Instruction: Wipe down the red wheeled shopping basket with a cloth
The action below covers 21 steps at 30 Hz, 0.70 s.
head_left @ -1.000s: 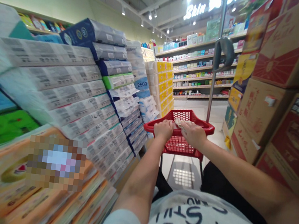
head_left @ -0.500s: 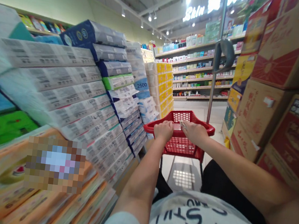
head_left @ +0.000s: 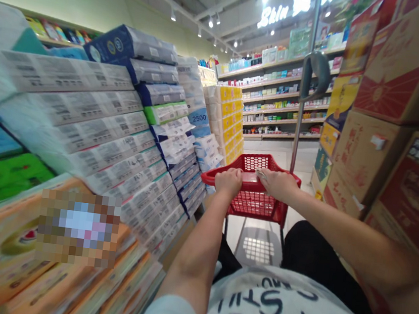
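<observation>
Right hand (head_left: 279, 186) slid rightward; left hand (head_left: 229, 181) clasps handle (head_left: 250, 184).

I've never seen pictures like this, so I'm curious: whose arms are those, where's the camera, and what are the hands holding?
The arms belong to a person, not a robot. The camera is worn on that person's head, looking forward and down. The left hand is curled around the handle of a red shopping cart. The right hand is on the cart too, with something small and pale at its fingers, maybe a cloth. Stacked packs stand on the left, and cardboard boxes on the right.
</observation>
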Tool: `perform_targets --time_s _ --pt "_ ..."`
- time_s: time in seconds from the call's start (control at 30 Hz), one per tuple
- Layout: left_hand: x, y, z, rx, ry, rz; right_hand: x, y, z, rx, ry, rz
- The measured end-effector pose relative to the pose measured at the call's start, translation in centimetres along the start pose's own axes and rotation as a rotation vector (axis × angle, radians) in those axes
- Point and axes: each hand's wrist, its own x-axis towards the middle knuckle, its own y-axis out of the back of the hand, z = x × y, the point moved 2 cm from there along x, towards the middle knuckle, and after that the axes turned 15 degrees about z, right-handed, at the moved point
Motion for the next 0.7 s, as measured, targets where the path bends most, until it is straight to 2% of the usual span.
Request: perform_targets --time_s 0.07,0.13,0.3,0.5,0.7 --pt "0.0 0.0 0.2 0.012 -0.004 0.003 0.0 0.3 0.0 -0.005 -0.107 0.017" --pt "0.1 0.0 0.3 0.019 -0.006 -0.004 0.0 0.6 -0.1 0.023 -0.152 0.002" --pt "0.1 0.2 0.4 0.032 -0.001 -0.044 -0.3 0.7 -0.3 0.030 -0.092 0.013" --pt "0.3 0.8 0.5 0.040 -0.058 -0.093 -0.6 0.1 -0.9 0.033 -0.099 0.068" --pt "0.7 1.1 1.8 0.019 0.070 -0.140 -0.4 -0.5 -1.4 -0.013 -0.060 0.096"
